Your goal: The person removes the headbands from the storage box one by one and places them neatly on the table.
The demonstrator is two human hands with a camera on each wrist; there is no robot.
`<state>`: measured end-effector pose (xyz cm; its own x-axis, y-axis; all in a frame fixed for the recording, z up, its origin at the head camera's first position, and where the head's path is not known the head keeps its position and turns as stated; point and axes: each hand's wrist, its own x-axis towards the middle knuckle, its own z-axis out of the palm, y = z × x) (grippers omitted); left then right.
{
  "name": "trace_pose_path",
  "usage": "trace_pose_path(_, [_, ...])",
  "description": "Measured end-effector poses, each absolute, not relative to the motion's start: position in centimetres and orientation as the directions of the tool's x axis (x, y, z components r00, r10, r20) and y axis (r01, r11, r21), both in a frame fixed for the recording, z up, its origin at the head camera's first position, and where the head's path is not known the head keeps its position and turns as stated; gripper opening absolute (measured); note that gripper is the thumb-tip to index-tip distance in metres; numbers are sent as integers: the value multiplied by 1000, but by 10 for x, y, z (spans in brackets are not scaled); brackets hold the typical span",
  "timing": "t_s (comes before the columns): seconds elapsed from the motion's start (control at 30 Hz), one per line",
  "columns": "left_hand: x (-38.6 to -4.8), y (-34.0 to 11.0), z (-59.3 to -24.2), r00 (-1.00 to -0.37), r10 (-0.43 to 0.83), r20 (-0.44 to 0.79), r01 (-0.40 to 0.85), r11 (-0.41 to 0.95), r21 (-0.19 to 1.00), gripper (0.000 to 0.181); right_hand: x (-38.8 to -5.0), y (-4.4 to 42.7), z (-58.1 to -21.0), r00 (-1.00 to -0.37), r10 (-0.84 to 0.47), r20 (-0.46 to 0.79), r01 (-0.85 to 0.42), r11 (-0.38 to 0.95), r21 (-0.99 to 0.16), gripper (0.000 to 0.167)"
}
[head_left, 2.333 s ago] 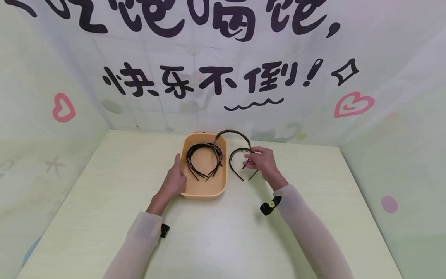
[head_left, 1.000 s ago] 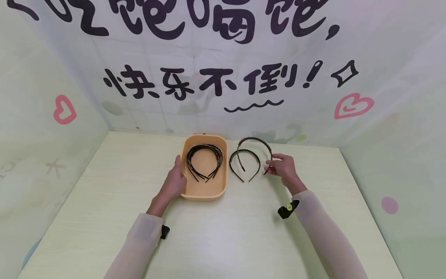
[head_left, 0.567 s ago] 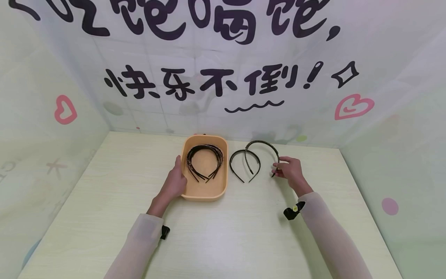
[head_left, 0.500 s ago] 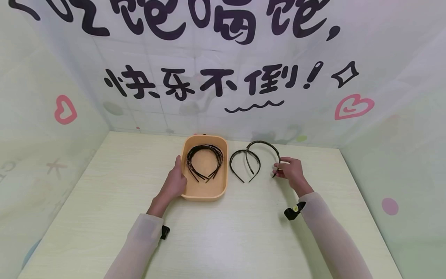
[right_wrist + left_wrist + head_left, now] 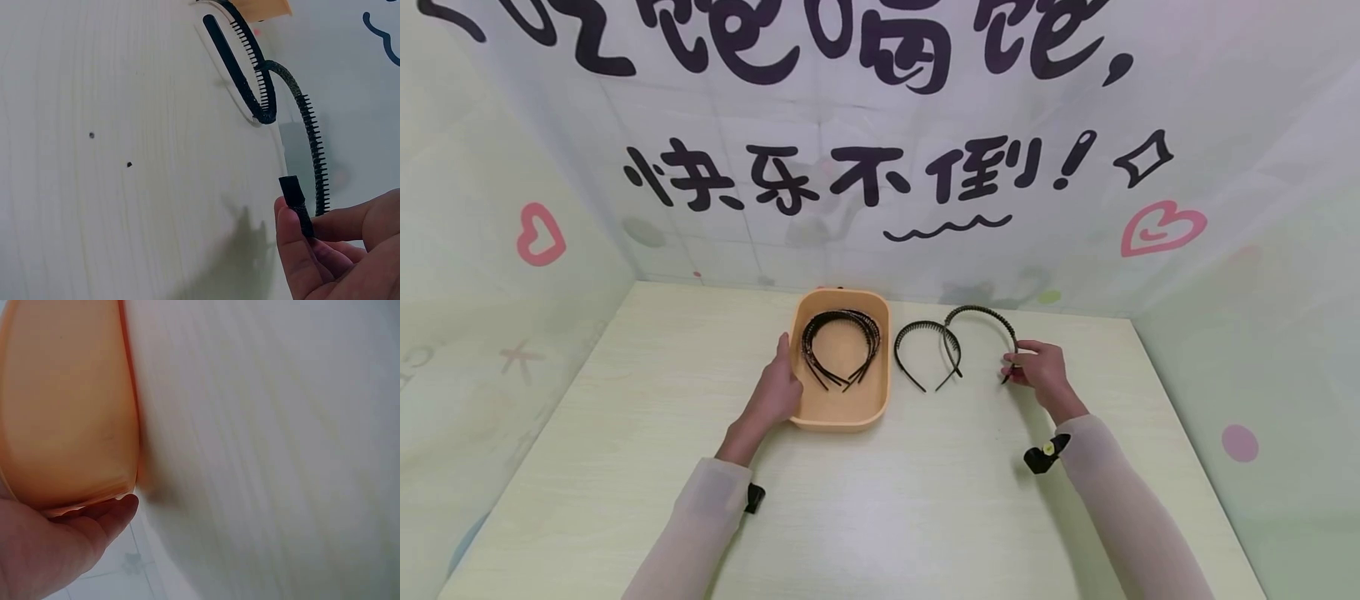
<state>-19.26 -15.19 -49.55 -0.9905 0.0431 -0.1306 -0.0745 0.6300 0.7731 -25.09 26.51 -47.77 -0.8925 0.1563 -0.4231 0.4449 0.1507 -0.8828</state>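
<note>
My left hand (image 5: 773, 387) grips the left side of an orange plastic tray (image 5: 838, 422). In the left wrist view its fingers (image 5: 115, 515) curl against the tray's outer side. Several dark toothed headbands (image 5: 809, 333) lie overlapped inside the tray. To the tray's right, one black toothed headband (image 5: 904, 335) lies on the table. My right hand (image 5: 1039, 371) pinches one end of another dark headband (image 5: 977, 309). In the right wrist view, that headband (image 5: 314, 144) arches up from thumb and fingers. Its far end overlaps the lying headband in the head view; contact cannot be told.
The pale wood-grain table (image 5: 865, 517) meets a printed white backdrop (image 5: 820, 250) just behind the tray. Side panels (image 5: 1247, 400) stand at left and right. Two small dark specks (image 5: 129, 164) show on the table in the right wrist view.
My right hand has carried its headband rightward, from over the tray's right edge to beyond the lying headband. My left hand and the tray have stayed in place.
</note>
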Motion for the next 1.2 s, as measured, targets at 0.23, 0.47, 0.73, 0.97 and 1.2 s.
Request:
trace_pose_path(0.23, [-192, -152, -494, -990, 43, -137, -79, 630, 773, 80, -250, 275, -480, -892, 163, -421, 445, 161, -881, 54])
trace_pose_path(0.47, [-193, -152, -495, -991, 43, -129, -72, 637, 768, 80, -249, 285, -483, -891, 178, -418, 447, 181, -876, 54])
trace_pose_path(0.73, [-193, -152, -495, -990, 44, -131, -74, 634, 769, 79, -247, 292, -484, -882, 201, -427, 461, 171, -871, 54])
trace_pose_path(0.97, [-193, -152, -495, -992, 45, -121, -65, 635, 769, 80, -246, 296, -485, -882, 211, -422, 460, 184, -869, 55])
trace_pose_path(1.2, [-192, -152, -496, -992, 48, -115, -58, 638, 768, 80, -244, 297, -485, -886, 206, -415, 454, 199, -869, 55])
